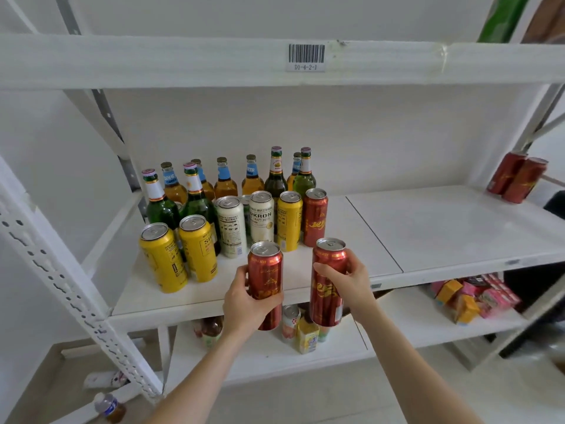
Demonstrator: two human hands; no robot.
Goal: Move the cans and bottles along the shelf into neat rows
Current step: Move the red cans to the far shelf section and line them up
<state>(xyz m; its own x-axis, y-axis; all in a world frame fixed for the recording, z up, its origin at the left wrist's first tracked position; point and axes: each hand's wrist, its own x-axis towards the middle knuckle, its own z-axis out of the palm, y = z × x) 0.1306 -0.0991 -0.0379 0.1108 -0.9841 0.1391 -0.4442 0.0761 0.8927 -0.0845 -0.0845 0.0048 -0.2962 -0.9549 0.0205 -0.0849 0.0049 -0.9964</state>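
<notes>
Hands [247, 304] [351, 283] clasping two red cans [265, 267] [325, 307], white can [261, 220] behind (OKRON CRAFT BEER)

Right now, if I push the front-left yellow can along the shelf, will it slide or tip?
It probably slides if pushed low: the yellow can stands on a smooth white shelf. It is tall and narrow, so a push near the top may tip it. Its lid looks sealed, so it is likely full and fairly heavy.
</notes>
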